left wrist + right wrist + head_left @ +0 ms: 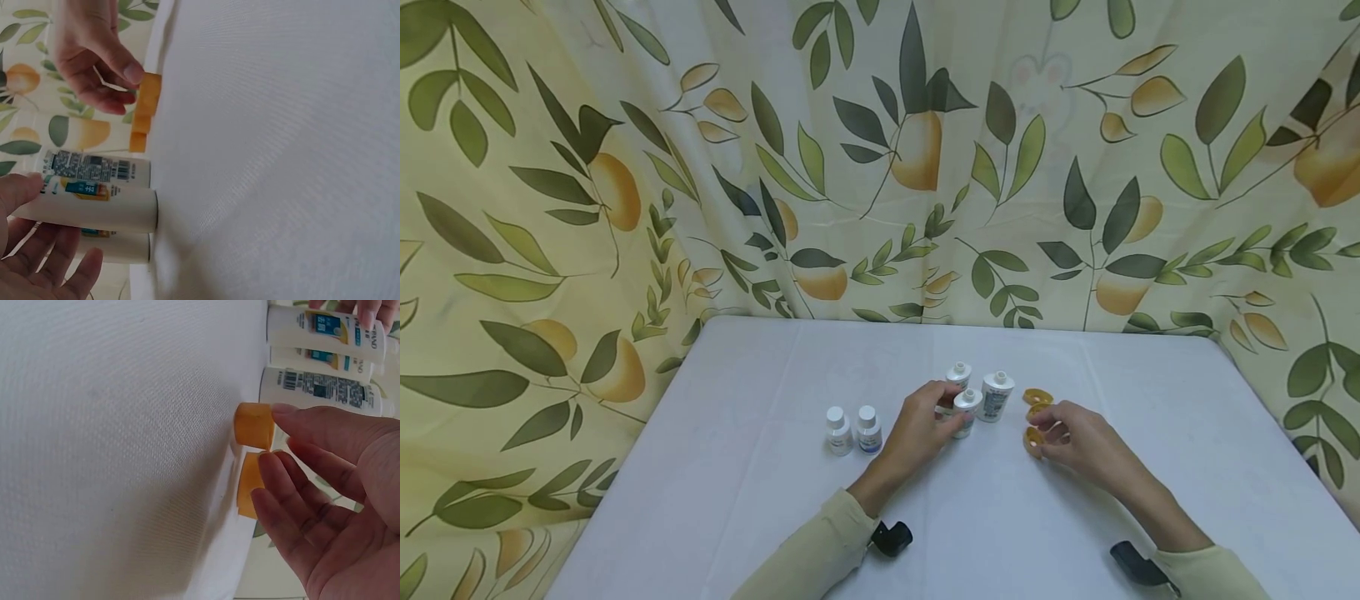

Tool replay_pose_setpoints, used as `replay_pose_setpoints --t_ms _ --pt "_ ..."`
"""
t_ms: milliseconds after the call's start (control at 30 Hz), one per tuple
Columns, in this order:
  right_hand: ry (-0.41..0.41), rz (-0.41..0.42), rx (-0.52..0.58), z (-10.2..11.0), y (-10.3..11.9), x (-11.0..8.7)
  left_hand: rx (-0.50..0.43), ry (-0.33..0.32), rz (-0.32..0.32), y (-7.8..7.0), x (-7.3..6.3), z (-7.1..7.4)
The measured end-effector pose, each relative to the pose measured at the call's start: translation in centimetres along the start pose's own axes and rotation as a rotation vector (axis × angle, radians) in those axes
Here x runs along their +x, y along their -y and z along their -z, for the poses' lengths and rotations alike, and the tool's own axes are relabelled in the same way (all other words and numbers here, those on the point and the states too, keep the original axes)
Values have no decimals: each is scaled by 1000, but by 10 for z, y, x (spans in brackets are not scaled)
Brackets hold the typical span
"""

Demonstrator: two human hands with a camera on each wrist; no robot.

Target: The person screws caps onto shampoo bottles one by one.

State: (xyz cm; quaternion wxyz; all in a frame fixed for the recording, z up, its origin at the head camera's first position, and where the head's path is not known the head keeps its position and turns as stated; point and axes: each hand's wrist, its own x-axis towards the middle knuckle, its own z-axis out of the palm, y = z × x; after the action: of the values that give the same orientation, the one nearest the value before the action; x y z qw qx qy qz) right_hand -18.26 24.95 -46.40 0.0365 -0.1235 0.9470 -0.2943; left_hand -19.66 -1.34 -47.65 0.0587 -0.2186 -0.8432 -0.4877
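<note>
My left hand (922, 423) grips a white bottle (967, 408) with a narrow bare neck, thumb on one side and fingers round the other. It stands upright at the front of a group of three. A second such bottle (958, 372) is partly hidden behind the hand, and a third (997, 397) with a printed back label is just to the right. My right hand (1078, 440) has its thumb on the nearest orange cap (254, 426). Its loosely bent fingers touch another orange cap (250, 485). A farther orange cap (1037, 397) lies beyond them.
Two small white bottles with white lids, one (838, 431) beside the other (868, 429), stand left of my left hand. A white cloth (760, 517) covers the table. Behind its far edge hangs a leaf-and-fruit patterned curtain (865, 250).
</note>
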Motion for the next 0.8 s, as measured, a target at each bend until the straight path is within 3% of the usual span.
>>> replay_pose_setpoints --t_ms 200,433,800 --pt "19 9 -14 0 -1 -1 25 3 8 3 0 -3" --pt "50 -40 -58 -3 -2 1 11 10 28 7 0 -9" --pt "32 -15 -122 -8 0 5 -29 26 112 11 -1 -16"
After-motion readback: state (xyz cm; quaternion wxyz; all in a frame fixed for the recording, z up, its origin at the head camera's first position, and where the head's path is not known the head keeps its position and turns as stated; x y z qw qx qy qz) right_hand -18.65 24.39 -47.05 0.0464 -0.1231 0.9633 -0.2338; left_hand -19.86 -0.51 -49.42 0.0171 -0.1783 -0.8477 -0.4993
